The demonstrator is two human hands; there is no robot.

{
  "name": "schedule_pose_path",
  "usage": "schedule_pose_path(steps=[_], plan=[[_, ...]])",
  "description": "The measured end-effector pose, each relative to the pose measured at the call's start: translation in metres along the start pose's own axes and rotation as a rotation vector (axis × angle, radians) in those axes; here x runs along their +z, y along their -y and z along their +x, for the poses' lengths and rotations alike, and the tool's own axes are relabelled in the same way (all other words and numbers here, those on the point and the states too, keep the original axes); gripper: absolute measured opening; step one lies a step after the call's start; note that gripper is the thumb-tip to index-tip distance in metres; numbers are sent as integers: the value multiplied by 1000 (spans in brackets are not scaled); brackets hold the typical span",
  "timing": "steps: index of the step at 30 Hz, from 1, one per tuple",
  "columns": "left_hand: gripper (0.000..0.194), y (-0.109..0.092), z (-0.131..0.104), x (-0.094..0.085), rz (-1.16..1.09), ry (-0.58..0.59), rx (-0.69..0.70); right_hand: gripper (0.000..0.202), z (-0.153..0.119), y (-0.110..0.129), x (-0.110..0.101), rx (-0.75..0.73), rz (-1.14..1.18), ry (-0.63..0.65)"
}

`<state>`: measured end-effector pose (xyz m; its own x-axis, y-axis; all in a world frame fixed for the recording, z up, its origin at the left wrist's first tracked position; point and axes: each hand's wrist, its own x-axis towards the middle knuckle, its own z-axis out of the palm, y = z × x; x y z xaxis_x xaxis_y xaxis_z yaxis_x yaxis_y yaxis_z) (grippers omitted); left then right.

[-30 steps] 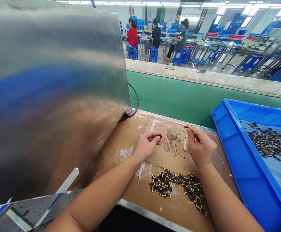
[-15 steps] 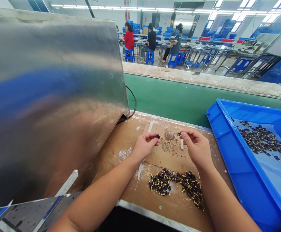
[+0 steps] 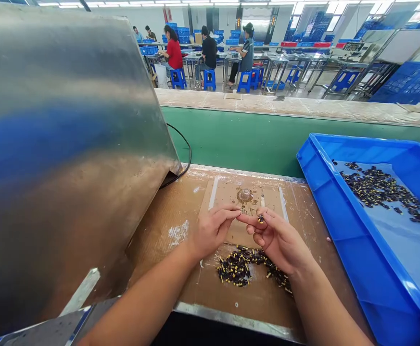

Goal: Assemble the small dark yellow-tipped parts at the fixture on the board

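My right hand [image 3: 280, 238] pinches a small black and yellow part [image 3: 260, 218] between thumb and index finger, its other fingers curled. My left hand [image 3: 211, 228] is closed, its fingertips meeting the tip of the right index finger. Whatever the left fingers hold, if anything, is hidden. Below both hands lies a loose pile of small black and yellow parts [image 3: 234, 267] on the cardboard-covered table [image 3: 181, 283]. Beyond the fingers, a small clear cup-like piece [image 3: 245, 193] stands in a stained ring on the cardboard. A narrow whitish piece [image 3: 262, 200] lies right of it.
A blue bin [image 3: 343, 226] on the right holds many similar parts [image 3: 379, 187] on a pale sheet. To the left rises a large metal housing [image 3: 69, 144], a black cable [image 3: 190, 149] at its edge. Behind runs a green belt [image 3: 231, 132]; several people sit at distant tables.
My hands have come together and lower, from apart beside the clear piece to touching above the pile. The black round part in my left fingers no longer shows. The view has shifted right.
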<state>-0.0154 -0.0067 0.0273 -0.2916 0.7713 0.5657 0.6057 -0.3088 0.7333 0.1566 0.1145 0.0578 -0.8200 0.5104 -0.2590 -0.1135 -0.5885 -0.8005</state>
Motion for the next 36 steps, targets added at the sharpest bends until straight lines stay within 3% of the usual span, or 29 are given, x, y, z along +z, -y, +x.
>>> schedule_pose_path(steps=[4,7,10,14,17,21,27,31,36], plan=[[31,-8,1,-6,-93,74,-26,31,1,2,-5,75,-3,-27],[24,-15,4,-8,-173,54,-96,29,3,0,-4,100,30,-23],[9,-19,8,-1,-453,-88,-334,23,5,-5,1,-6,64,-65],[25,-18,11,10,-963,-294,-714,21,4,-17,8,-185,32,-157],[28,-17,12,13,-1134,-317,-838,17,2,-28,7,-272,-100,-137],[26,-19,11,13,-1209,-316,-890,23,-3,-31,7,-356,-292,-88],[22,-24,9,18,-1198,-293,-864,17,-12,-28,21,-579,-568,-282],[21,-26,8,21,-1193,-274,-835,28,-13,-36,21,-778,-763,-304],[22,-26,6,23,-1177,-274,-826,32,-12,-43,17,-812,-822,-297]])
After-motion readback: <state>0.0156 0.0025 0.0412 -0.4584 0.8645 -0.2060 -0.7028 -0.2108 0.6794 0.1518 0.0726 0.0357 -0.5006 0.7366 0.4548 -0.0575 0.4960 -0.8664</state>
